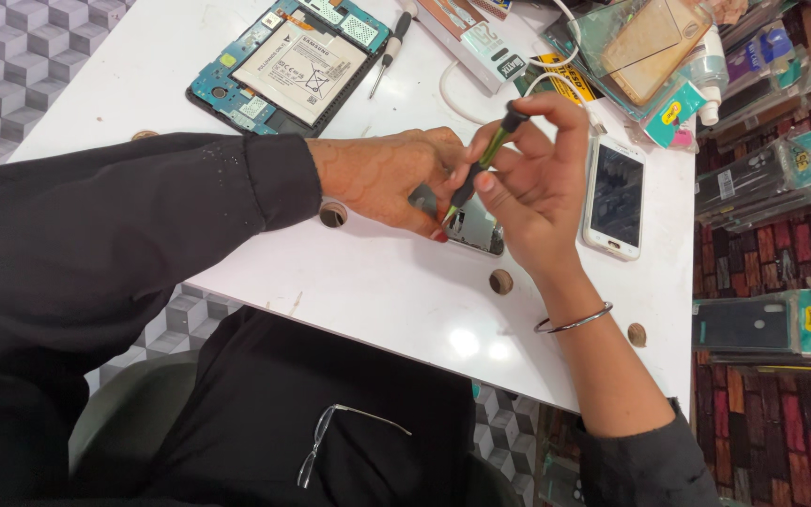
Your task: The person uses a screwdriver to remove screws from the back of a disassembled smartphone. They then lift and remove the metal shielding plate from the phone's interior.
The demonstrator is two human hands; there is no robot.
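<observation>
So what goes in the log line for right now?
right hand: holds screwdriver | left hand: steadies small phone | table

White table (405,291); green-black screwdriver (481,169); seemingly grey phone (476,230).

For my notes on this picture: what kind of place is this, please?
Probably a phone repair bench: an opened tablet lies on the white table, the right hand holds a small screwdriver, and packaged phone cases hang nearby.

White table (396,291) w/ opened tablet (288,64), spare screwdriver (389,52), white phone (615,195), small opened phone (474,230), white cable (462,103).
</observation>
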